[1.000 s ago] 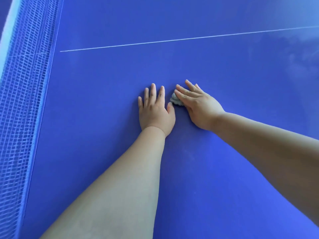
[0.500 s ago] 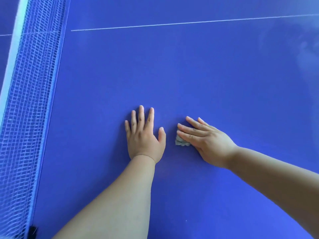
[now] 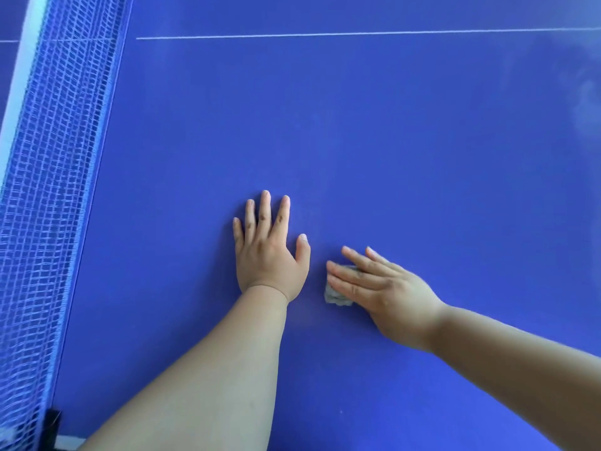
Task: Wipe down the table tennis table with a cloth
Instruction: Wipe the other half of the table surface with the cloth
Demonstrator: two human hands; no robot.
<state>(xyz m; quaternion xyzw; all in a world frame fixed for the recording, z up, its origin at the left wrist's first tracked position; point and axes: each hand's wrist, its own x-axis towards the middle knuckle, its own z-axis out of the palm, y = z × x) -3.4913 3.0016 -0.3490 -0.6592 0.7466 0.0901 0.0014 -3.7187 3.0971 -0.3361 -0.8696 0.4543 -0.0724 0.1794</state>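
Wiping in progress, judged mid-task; the cloth (image 3: 336, 296), a small crumpled grey wad, is seen at 5 o'clock of centre on the counter (image 3: 406, 151), pressed beneath the straight fingers of the right grip (image 3: 383, 288), which lies flat and is curled round nothing; only the cloth's near edge is shown; the left grip (image 3: 266, 255) is laid flat at 9 o'clock of the cloth, near but apart from it, fingers spread, nothing held; the blue surface around both is seen even and matt, so this patch may be taken as wiped; pale hazy marks at 2 o'clock cannot be told as smear or reflection; the strip by the net (image 3: 55, 190) at 9 o'clock and the area past the white line (image 3: 325, 35) at 12 o'clock are judged left to do
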